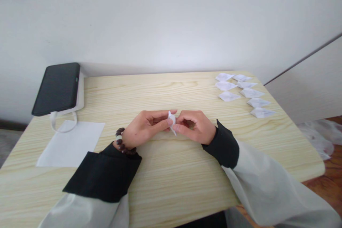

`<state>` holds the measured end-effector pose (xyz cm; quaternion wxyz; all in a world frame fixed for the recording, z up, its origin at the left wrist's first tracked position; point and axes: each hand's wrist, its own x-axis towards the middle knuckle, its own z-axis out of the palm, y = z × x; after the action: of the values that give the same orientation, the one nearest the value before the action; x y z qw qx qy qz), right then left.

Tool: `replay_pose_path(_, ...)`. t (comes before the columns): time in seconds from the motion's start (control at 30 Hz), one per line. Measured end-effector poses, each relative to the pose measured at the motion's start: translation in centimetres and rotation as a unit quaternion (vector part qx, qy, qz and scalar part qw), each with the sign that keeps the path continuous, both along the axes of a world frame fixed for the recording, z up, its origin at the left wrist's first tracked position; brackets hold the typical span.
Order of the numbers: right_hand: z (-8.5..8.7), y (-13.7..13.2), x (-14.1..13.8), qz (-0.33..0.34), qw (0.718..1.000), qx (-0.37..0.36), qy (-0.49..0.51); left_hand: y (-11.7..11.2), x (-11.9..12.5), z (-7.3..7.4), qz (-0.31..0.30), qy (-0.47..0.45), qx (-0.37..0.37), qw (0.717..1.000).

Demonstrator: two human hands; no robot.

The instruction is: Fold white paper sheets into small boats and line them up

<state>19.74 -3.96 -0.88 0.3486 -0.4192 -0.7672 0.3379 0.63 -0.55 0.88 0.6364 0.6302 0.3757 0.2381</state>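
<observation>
Between both hands, near the middle of the table, is a small piece of folded white paper [172,118] with pointed ends. My left hand [145,128] pinches its left side between thumb and fingers. From the right, my right hand [195,124] grips the same paper with thumb and bent forefinger. The fingertips hide part of the folds. At the table's far right lie several finished-looking folded paper pieces [228,96], each a pointed diamond shape, set in two rough columns.
A white sheet of paper [72,146] lies at the left. Behind it, a black tablet-like device [57,87] rests on a white box, with a white loop [64,130] hanging over the sheet. The wooden table [165,181] meets a white wall at the back; clear plastic [317,137] lies beyond its right edge.
</observation>
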Motion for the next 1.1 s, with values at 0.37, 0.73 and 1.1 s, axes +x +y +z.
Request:
replay_pose_path(0.37, 0.2, 0.0, -0.1, -0.002, 1.000, -0.024, -0.005, 0.1, -0.1, 0.1, -0.005, -0.029, -0.021, 0.999)
replay_pose_path(0.73, -0.8, -0.5, -0.6, -0.100, 0.993, 0.052, -0.030, -0.1, 0.4, -0.9, 0.036, 0.015, 0.109, 0.993)
replay_pose_path(1.1, -0.9, -0.3, -2.2, -0.207, 0.966, 0.072, -0.134, -0.8, 1.2, -1.1, 0.104, 0.127, 0.353, 0.921)
